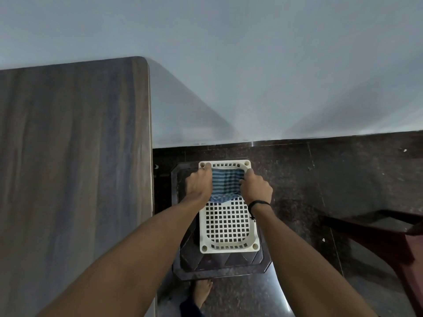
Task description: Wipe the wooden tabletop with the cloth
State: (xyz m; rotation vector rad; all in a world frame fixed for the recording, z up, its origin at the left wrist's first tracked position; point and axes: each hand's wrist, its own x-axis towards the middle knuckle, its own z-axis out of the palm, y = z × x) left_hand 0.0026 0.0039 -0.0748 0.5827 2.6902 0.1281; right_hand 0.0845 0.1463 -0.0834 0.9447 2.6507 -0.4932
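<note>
So, step: we are taking the blue-and-grey striped cloth [226,184] out of the white perforated plastic basket [229,248], judging by both hands on it.
Cloth: bunched at the basket's far end, not yet on the counter.
Left hand [198,186]: fingers curled onto the cloth's left edge.
Right hand [257,189]: fingers clamped round its right edge.
Basket: sits on a dark plastic stool [219,267], just beside the brown wood-grain counter [68,156].
Lift: we raise both edges together, so no fold snags the lattice.
Carry: we swing left over the counter's edge, then spread the cloth flat before wiping.
Risk: a sideways tug could drag the light basket off the stool.
</note>
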